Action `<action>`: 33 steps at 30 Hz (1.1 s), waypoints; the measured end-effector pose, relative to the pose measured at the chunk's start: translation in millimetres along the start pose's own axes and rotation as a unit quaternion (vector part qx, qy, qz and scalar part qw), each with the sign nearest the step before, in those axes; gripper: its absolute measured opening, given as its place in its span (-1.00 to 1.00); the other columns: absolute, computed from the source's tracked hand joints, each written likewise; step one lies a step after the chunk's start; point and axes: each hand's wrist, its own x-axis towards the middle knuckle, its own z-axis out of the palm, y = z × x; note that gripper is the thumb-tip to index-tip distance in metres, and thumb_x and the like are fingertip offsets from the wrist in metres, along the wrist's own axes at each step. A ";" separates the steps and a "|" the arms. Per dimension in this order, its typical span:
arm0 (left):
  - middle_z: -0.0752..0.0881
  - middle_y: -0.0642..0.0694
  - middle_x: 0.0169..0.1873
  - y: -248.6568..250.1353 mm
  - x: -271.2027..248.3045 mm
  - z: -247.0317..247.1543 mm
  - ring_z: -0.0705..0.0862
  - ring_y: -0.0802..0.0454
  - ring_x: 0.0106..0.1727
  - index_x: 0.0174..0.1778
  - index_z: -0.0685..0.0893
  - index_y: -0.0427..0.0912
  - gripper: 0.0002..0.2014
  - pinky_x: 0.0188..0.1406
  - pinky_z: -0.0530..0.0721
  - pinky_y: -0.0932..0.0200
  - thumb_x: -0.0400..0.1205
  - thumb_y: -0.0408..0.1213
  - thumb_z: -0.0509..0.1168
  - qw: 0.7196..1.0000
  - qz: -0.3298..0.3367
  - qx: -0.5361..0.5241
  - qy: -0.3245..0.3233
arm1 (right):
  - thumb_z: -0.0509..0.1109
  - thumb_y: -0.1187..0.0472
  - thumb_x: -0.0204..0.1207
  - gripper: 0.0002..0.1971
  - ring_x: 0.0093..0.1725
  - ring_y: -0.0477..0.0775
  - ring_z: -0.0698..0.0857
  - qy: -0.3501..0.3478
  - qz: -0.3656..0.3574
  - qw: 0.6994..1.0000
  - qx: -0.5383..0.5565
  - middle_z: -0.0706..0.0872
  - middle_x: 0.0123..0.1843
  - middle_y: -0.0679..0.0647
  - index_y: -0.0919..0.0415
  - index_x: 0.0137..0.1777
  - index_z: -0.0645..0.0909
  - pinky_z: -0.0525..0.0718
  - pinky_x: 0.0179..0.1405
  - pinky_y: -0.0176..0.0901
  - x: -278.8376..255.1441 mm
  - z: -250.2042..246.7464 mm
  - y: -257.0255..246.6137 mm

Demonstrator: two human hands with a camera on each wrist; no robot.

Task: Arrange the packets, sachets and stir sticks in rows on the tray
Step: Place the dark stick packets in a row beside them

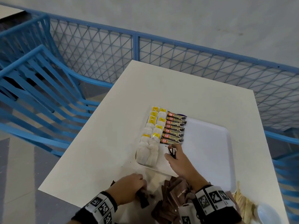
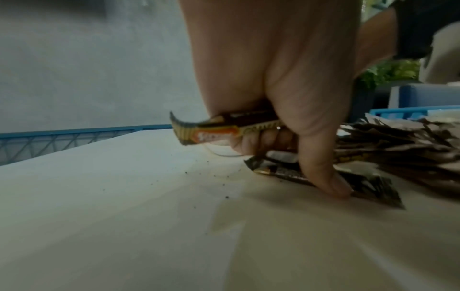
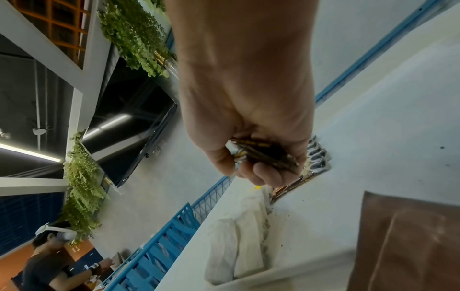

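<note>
Furthest left stand blue chairs (image 1: 40, 81) against a blue mesh railing (image 1: 178, 59), beside the white worktop (image 1: 100, 143). At the near edge of the worktop the left hand (image 1: 129, 186) is curled round one coffee stick (image 2: 211, 132), whose striped end pokes out past the fingers. The thumb (image 2: 321, 167) of that same hand presses down on a second dark sachet (image 2: 368, 187) lying flat on the worktop. Dark specks are scattered on the surface near it.

Beyond, on the white tray (image 1: 210, 143), two columns of tea bags (image 1: 152, 135) with yellow tags fill the left side. Just right of them runs a neat column of coffee granule sticks (image 1: 174, 128). The right hand (image 1: 179, 160) hovers over the tray at the near end of that column, its fingers closed round a small bunch of dark coffee sticks (image 3: 263, 153).

Near the person, between the wrists, lies a loose heap of brown sugar packets (image 1: 174, 199). At the far right of the worktop sit pale wooden stir sticks (image 1: 242, 201) and a white cup (image 1: 268, 214), only partly visible.
</note>
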 end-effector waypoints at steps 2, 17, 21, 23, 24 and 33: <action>0.51 -0.20 0.20 0.1 2.9 1.5 0.48 -0.14 0.24 0.22 0.55 -0.24 -0.72 0.11 0.46 0.04 0.61 -0.44 0.12 1.000 -0.010 0.016 0.007 | 0.22 0.18 0.63 -0.78 -0.42 0.00 0.43 -0.003 0.000 1.000 0.003 0.47 -0.35 0.08 0.07 0.21 0.30 0.40 -0.32 -0.16 -2.4 0.4 1.2; 0.69 -0.25 -0.21 11.8 8.5 -54.5 0.67 0.03 -0.34 0.12 0.42 -0.27 -0.86 -0.29 0.66 0.23 0.68 -0.51 0.14 0.751 -0.062 -0.616 0.229 | 0.23 0.32 0.63 -0.99 -0.45 -0.16 0.51 -0.073 -0.098 0.993 -0.004 0.43 -0.25 0.02 0.22 -0.01 0.47 0.49 -0.45 -0.43 -19.5 -17.8 -33.3; 0.61 0.00 -0.52 23.5 13.0 -69.1 0.47 0.14 -0.55 0.00 0.56 -0.26 -0.92 -0.55 0.46 0.34 0.65 -0.35 0.25 0.720 -0.057 -0.644 0.252 | 0.39 0.31 0.53 -0.81 -0.50 -0.18 0.59 -0.100 -0.149 0.983 0.028 0.52 -0.35 -0.01 0.01 -0.23 0.55 0.54 -0.42 -0.40 -21.5 -15.2 -40.1; 0.50 0.06 -0.63 28.0 15.9 -72.0 0.42 0.17 -0.59 -0.05 0.57 -0.28 -0.83 -0.58 0.43 0.35 0.59 -0.23 0.30 0.714 -0.056 -0.651 0.250 | 0.42 0.30 0.50 -0.77 -0.49 -0.16 0.61 -0.108 -0.157 0.981 0.031 0.57 -0.39 -0.09 -0.07 -0.25 0.56 0.57 -0.41 -0.36 -21.7 -12.6 -42.2; 0.47 0.06 -0.63 29.1 17.1 -72.3 0.40 0.16 -0.59 -0.04 0.58 -0.29 -0.78 -0.59 0.42 0.35 0.54 -0.19 0.33 0.707 -0.053 -0.658 0.254 | 0.43 0.28 0.50 -0.78 -0.48 -0.17 0.62 -0.110 -0.158 0.981 0.022 0.60 -0.41 -0.09 -0.07 -0.25 0.56 0.57 -0.40 -0.36 -21.4 -11.8 -42.5; 0.62 0.08 -0.62 34.5 16.8 -75.5 0.51 0.25 -0.60 -0.08 0.63 -0.19 -0.83 -0.58 0.47 0.41 0.50 -0.50 0.40 0.706 -0.022 -0.647 0.289 | 0.48 0.22 0.46 -0.56 -0.40 -0.19 0.67 -0.105 -0.148 0.982 -0.044 0.69 -0.20 -0.15 -0.04 0.32 0.52 0.54 -0.43 -0.49 -22.1 -6.1 -41.4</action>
